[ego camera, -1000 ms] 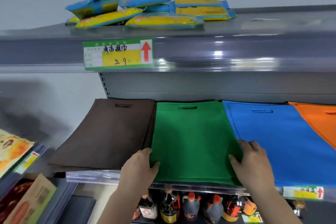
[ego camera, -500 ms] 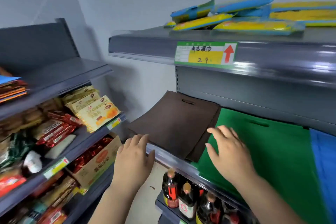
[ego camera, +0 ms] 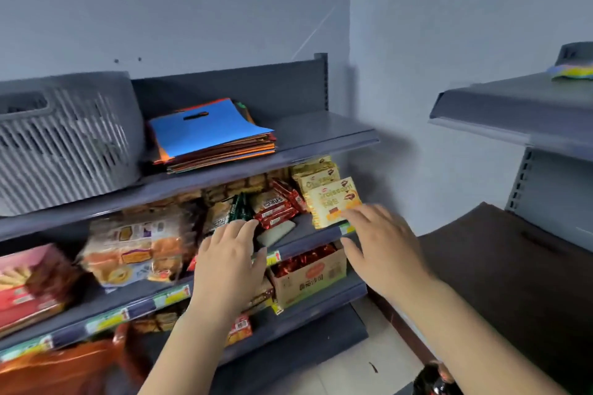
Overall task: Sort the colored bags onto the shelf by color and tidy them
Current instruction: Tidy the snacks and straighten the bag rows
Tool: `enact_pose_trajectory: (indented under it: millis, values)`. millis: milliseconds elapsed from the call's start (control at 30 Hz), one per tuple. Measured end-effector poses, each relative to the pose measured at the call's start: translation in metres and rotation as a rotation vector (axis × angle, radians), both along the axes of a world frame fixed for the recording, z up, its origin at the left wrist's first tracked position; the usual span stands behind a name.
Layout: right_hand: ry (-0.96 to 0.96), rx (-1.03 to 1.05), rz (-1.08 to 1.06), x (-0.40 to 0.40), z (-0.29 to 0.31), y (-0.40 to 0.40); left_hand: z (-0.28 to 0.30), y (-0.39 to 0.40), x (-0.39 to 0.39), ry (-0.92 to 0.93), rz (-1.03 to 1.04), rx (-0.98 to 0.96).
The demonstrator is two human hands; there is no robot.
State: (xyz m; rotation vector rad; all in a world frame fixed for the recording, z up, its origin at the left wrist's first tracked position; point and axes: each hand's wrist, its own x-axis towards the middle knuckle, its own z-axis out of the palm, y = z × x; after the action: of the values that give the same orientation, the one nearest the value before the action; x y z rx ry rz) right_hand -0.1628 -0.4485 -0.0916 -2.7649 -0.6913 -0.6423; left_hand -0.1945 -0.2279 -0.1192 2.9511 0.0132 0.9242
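Bags (ego camera: 210, 133) lie in a mixed pile on the top shelf (ego camera: 317, 135) of the left rack, with a blue one on top and orange edges under it. Just beside the pile sits a grey basket (ego camera: 64, 138). Lower down, the left hand (ego camera: 229, 266) and right hand (ego camera: 382, 250) reach out with fingers spread wide, holding nothing, in front of the snack packs (ego camera: 333, 202). Brown bags (ego camera: 507, 250) lie on the right shelf.

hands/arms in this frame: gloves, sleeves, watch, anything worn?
Nothing worn that shows. The left hand and right hand are both bare, without gloves, rings or a watch. Both forearms are uncovered down to the frame edge, with no sleeve cuff in view.
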Motion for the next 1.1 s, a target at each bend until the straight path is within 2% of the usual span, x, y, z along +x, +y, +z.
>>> enact_pose_trajectory:
  millis: [233,533,867,967,1100]
  values:
    - [-0.029,0.005,0.185,0.043,0.017,0.100,0.012,0.093,0.014,-0.075,0.158,0.034]
    - [-0.036,0.037,0.249,0.103,0.027,0.199,0.023,0.182,0.054,-0.096,0.201,0.045]
    - [-0.085,0.121,0.321,0.174,0.032,0.254,0.036,0.219,0.103,-0.128,0.181,-0.028]
    - [-0.119,0.083,0.386,0.197,0.040,0.271,0.041,0.226,0.117,-0.147,0.198,-0.057]
    - [0.008,-0.081,0.476,0.223,0.052,0.287,0.048,0.228,0.129,-0.163,0.223,-0.109]
